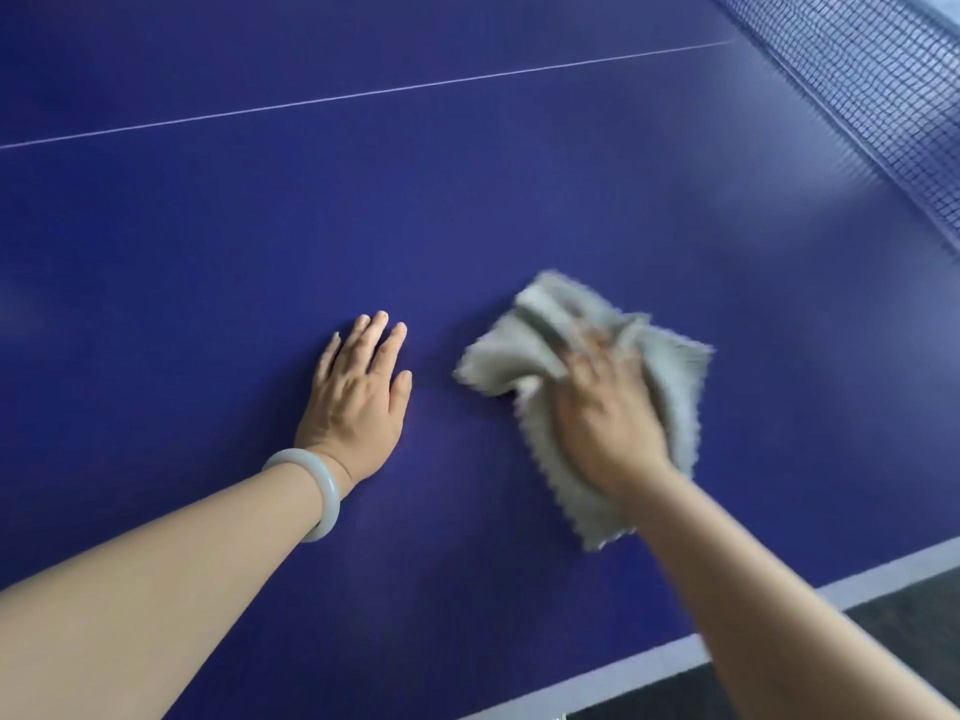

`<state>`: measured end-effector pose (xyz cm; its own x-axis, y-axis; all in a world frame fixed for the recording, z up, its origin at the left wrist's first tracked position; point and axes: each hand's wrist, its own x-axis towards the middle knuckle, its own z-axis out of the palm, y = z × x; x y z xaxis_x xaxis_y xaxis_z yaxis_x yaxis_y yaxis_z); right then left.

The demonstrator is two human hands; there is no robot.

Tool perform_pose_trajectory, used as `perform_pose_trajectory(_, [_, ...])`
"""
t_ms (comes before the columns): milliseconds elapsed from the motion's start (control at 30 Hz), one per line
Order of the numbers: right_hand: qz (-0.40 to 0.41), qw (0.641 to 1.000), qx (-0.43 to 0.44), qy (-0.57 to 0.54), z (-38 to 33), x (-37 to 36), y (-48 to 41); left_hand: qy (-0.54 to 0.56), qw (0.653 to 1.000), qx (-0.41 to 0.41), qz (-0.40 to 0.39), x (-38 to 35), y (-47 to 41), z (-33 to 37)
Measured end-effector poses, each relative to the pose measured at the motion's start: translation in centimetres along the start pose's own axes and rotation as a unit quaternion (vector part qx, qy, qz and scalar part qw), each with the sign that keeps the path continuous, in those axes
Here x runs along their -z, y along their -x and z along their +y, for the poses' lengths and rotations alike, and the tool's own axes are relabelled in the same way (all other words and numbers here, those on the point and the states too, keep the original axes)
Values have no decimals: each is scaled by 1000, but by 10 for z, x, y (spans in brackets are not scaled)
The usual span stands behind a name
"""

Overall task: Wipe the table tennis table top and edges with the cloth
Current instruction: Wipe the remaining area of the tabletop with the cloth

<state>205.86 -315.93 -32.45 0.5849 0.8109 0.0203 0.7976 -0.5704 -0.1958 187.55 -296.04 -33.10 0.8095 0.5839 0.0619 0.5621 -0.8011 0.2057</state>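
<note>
Two bare hands lie on the blue table top [467, 200]: the left hand [363, 392], a pale bangle [322, 491] at its wrist, rests palm down with fingers straight and close together, the thumb slightly apart. Just to its right, not touching it, the right hand [602, 423] presses on a crumpled grey cloth [675, 387] lying on the surface near the white edge line [649, 662]. Its fingers are blurred, so whether they lie flat or pinch a fold cannot be told; the net [883, 96] stands at far right.
</note>
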Motion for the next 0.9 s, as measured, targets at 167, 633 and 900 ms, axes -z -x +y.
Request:
perform_pose_trajectory(167, [11, 954, -298, -38, 69, 13, 6, 3, 1000, 8, 7, 0, -2, -1])
perform_pose_trajectory(633, [-16, 994, 105, -17, -19, -12, -117, 32, 999, 14, 4, 4, -1, -1])
perform_pose_trajectory(900, [5, 974, -226, -25, 19, -3, -78, 25, 999, 27, -10, 5, -1, 3])
